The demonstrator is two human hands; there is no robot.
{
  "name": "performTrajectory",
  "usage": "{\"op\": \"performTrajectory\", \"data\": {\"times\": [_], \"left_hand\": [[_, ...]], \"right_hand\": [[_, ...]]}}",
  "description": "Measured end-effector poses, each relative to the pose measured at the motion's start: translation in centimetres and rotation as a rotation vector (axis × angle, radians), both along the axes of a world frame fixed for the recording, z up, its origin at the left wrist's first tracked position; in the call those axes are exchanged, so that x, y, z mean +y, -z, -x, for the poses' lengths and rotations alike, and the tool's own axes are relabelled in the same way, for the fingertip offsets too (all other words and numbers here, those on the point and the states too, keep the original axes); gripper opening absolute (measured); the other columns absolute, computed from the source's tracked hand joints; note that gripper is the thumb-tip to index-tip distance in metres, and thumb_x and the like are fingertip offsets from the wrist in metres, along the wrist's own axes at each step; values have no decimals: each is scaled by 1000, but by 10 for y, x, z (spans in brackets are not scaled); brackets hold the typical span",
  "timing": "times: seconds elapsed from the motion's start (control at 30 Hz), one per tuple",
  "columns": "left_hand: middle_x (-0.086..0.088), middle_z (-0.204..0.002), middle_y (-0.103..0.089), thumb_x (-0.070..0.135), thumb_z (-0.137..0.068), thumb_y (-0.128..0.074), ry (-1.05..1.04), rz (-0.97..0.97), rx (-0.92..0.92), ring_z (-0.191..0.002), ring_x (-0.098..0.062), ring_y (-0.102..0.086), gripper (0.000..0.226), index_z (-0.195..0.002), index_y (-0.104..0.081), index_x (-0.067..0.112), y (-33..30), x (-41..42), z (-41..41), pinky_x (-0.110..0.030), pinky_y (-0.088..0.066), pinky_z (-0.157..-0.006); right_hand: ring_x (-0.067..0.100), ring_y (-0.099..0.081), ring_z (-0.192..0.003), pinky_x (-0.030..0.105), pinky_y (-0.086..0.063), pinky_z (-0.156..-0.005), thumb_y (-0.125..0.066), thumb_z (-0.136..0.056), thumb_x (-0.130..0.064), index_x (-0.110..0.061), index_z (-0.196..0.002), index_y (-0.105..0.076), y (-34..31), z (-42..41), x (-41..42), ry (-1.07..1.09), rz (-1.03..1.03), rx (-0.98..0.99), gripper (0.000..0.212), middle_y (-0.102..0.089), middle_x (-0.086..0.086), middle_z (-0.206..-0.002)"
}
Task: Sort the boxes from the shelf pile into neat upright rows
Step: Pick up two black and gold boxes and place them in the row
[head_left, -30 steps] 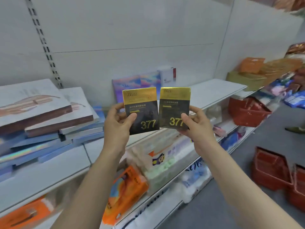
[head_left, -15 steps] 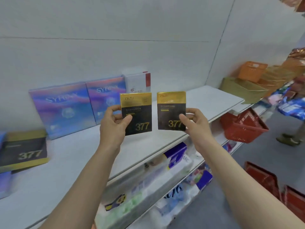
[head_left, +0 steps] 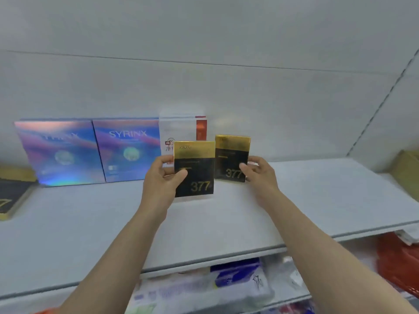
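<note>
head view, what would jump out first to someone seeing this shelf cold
Two black-and-gold boxes marked 377, held upright over the white shelf at centre: the left hand grips the nearer box, the right hand grips the farther box. Behind them, two iridescent SYRINX boxes stand upright against the back wall at left, with a white box with a red stripe beside them.
</note>
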State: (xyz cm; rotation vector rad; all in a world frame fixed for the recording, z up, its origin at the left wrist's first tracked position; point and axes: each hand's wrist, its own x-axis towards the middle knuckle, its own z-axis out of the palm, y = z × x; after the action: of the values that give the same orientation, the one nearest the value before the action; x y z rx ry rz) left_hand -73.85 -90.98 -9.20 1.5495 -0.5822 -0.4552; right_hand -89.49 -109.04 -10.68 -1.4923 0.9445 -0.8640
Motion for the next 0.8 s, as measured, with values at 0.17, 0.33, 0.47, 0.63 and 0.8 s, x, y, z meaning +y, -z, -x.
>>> {"op": "performTrajectory", "data": {"times": [0.17,0.33,0.47,0.63,0.8], "left_hand": [[-5,-113,-67,21,-89,-68,-124,12,17,-101,-21,-65,34,-118,-51,29,5,-17,21,-27,-53,-73],[-2,-109,-67,24,-89,-67,-194,-14,20,-102,-18,-64,34,-117,-50,31,8,-24,30,-25,-50,-70],[-2,-120,-64,23,-88,-69,-182,10,13,-104,-19,-63,36,-117,-52,33,6,-38,31,-34,-55,-81],[-2,-110,-68,21,-88,-69,-115,65,7,-101,-21,-67,33,-115,-54,34,-4,-57,35,-46,-56,-89],[8,-113,-65,28,-87,-70,-106,24,-176,-104,-11,-63,41,-124,-51,33,-9,-73,40,-27,-56,-86]], "right_hand": [[5,-62,-91,16,-48,-72,-69,-92,-28,-32,-113,-57,9,-20,-40,-140,74,82,24,-62,-18,-96],[1,-63,-94,9,-46,-71,-71,-90,-28,-24,-123,-65,13,-31,-60,-194,112,73,33,-67,-13,-104],[3,-62,-94,9,-44,-71,-73,-87,-34,-24,-122,-62,6,-23,-60,-135,165,94,38,-65,-13,-103],[0,-63,-94,16,-52,-74,-73,-84,-44,-35,-111,-65,-19,-5,-39,-271,197,-6,29,-68,-18,-98],[4,-70,-92,21,-58,-74,-72,-89,-27,-33,-103,-65,-30,-10,-34,-461,126,-23,18,-75,-14,-94]]}}
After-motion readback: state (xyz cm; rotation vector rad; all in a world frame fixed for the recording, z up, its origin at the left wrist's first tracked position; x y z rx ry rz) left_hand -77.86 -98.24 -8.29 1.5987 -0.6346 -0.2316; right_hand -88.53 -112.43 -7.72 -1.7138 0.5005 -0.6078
